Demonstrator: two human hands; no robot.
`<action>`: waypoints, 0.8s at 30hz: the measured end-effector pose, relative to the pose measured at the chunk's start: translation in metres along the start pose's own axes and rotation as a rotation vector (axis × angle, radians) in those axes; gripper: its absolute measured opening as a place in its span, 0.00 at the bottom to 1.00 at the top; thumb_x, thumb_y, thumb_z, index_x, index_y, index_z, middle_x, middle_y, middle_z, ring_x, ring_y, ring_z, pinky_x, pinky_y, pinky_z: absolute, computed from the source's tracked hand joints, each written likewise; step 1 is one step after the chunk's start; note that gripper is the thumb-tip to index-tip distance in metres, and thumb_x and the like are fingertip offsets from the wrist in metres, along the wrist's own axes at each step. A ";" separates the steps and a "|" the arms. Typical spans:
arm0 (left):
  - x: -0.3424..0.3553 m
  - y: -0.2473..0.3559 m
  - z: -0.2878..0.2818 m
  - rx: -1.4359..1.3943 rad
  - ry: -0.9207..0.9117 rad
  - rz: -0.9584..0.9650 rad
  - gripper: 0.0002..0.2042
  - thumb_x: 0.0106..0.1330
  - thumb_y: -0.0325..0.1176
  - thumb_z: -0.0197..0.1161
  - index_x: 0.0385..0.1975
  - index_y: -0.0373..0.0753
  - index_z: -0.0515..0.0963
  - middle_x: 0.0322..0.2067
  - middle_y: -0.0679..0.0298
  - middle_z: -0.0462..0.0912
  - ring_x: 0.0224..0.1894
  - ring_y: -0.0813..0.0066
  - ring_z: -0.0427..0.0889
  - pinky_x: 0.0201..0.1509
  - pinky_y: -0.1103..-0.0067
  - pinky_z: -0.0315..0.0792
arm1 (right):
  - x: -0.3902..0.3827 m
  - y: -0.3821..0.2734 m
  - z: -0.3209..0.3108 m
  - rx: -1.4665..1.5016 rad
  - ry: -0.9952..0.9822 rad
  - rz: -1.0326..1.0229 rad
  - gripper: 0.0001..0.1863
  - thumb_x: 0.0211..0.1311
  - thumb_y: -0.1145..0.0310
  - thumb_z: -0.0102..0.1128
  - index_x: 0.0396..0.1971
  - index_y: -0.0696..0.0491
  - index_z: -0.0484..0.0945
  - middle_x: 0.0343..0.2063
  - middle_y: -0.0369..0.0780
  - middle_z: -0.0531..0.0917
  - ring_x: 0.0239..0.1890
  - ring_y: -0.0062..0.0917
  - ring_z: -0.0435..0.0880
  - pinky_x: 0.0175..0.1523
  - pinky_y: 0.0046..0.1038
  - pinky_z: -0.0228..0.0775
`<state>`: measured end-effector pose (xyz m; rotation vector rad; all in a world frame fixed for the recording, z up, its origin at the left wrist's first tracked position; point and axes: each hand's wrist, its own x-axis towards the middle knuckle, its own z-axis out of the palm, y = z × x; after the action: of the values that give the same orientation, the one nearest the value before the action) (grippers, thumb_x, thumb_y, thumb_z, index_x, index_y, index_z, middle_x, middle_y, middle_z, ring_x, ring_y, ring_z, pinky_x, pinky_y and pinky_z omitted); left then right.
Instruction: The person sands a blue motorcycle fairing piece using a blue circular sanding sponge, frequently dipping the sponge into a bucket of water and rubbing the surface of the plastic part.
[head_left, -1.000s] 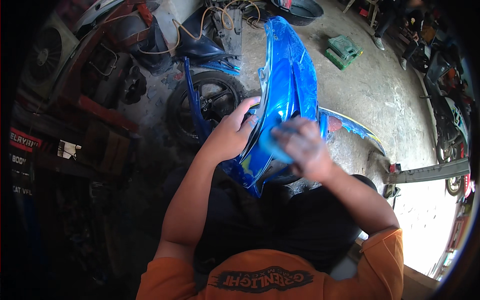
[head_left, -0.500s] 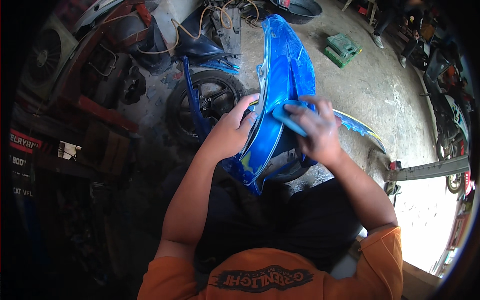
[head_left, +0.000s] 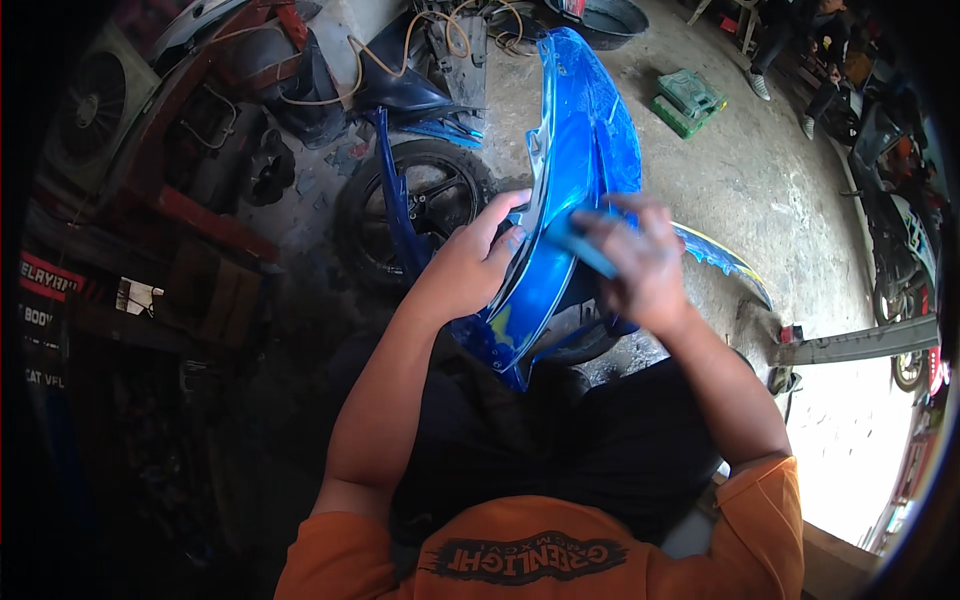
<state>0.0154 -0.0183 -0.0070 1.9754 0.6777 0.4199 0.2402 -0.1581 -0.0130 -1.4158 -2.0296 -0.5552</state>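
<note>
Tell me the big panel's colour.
The panel is mostly blue with a yellowish patch, clearest in the head view.

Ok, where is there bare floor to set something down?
Bare concrete floor lies right of the blue panel, between the green case and the yellow-edged piece, reaching toward the motorbike. Left of the panel is crowded: wheel, red frame.

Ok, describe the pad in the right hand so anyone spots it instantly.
Find the long, deep-blue panel in mid-view. Over its right side, about halfway along, is the right hand, holding the pad. The pad's lighter, turquoise-tinged blue sets it apart from the panel.
</note>
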 end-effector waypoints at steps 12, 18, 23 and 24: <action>0.001 -0.002 0.003 -0.024 0.008 -0.025 0.22 0.85 0.28 0.53 0.76 0.37 0.68 0.68 0.50 0.79 0.66 0.65 0.79 0.73 0.68 0.70 | -0.010 -0.024 0.007 0.066 -0.038 0.019 0.23 0.40 0.70 0.70 0.43 0.51 0.86 0.58 0.36 0.88 0.64 0.43 0.82 0.64 0.47 0.74; 0.000 0.006 0.001 0.003 -0.011 -0.029 0.22 0.85 0.28 0.54 0.76 0.38 0.68 0.69 0.48 0.79 0.71 0.61 0.79 0.75 0.66 0.69 | -0.002 0.005 0.002 -0.021 0.043 0.134 0.21 0.45 0.67 0.67 0.43 0.54 0.86 0.58 0.39 0.88 0.65 0.42 0.82 0.70 0.50 0.72; -0.001 0.005 0.000 0.068 0.005 -0.030 0.23 0.85 0.29 0.53 0.76 0.38 0.67 0.70 0.45 0.79 0.71 0.59 0.79 0.76 0.65 0.70 | -0.007 -0.025 0.005 0.129 -0.111 -0.084 0.24 0.46 0.71 0.67 0.48 0.51 0.88 0.58 0.36 0.88 0.62 0.44 0.83 0.62 0.48 0.73; -0.003 0.003 0.000 0.032 0.006 -0.025 0.22 0.85 0.29 0.53 0.76 0.38 0.67 0.70 0.45 0.79 0.71 0.60 0.79 0.75 0.65 0.70 | -0.001 -0.015 0.001 0.050 -0.062 -0.041 0.23 0.45 0.71 0.67 0.47 0.53 0.87 0.58 0.38 0.88 0.63 0.44 0.82 0.65 0.48 0.73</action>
<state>0.0138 -0.0210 -0.0045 1.9944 0.7169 0.4024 0.2268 -0.1636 -0.0143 -1.3805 -2.1111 -0.4804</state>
